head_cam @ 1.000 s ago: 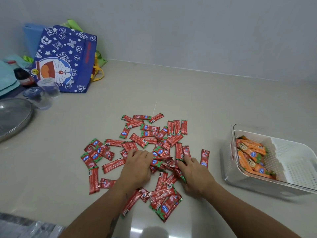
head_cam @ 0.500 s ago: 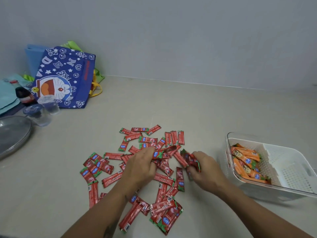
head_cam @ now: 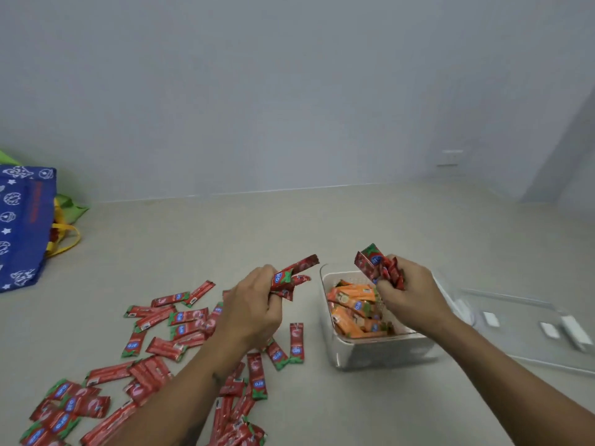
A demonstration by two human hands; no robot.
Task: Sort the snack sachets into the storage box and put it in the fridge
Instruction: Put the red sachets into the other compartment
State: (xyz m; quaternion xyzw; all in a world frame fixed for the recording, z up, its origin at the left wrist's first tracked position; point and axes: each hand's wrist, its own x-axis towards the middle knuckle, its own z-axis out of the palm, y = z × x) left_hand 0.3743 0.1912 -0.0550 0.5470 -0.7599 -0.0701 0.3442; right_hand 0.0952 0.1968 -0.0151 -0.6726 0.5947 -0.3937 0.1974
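Head view: both hands lifted off the counter point(head_cam: 322, 220) since a second ago, when both lay flat on the red pile. Left hand point(head_cam: 254, 304) now curled round a small bunch of red sachets point(head_cam: 291, 275), ends poking out toward the box. Right hand point(head_cam: 409, 294) gripping a second bunch point(head_cam: 380, 268), raised over the clear storage box point(head_cam: 370, 352). Box sitting on the counter just right of the pile, white perforated liner inside, orange sachets point(head_cam: 354, 313) stacked along its near-left side. Loose red sachets point(head_cam: 154, 362) spread across the counter to the left and below the forearms, many left to collect. Camera swung right as well, bringing a clear lid point(head_cam: 528, 326) into sight, flat on the counter beside the box. Meaning for the task, as a judgement: gathering stage giving way to a drop into the box, red ones probably going to the free side next to the orange; sorting far from done, lid and fridge steps not yet begun. Hard to make out: how many sachets sit in each fist; far right half of the box, covered by the right hand and wrist; printing on the wrappers, blurred beyond a blue badge. Blue cartoon tote bag point(head_cam: 22, 226) cut off at the left edge; fridge nowhere in sight.
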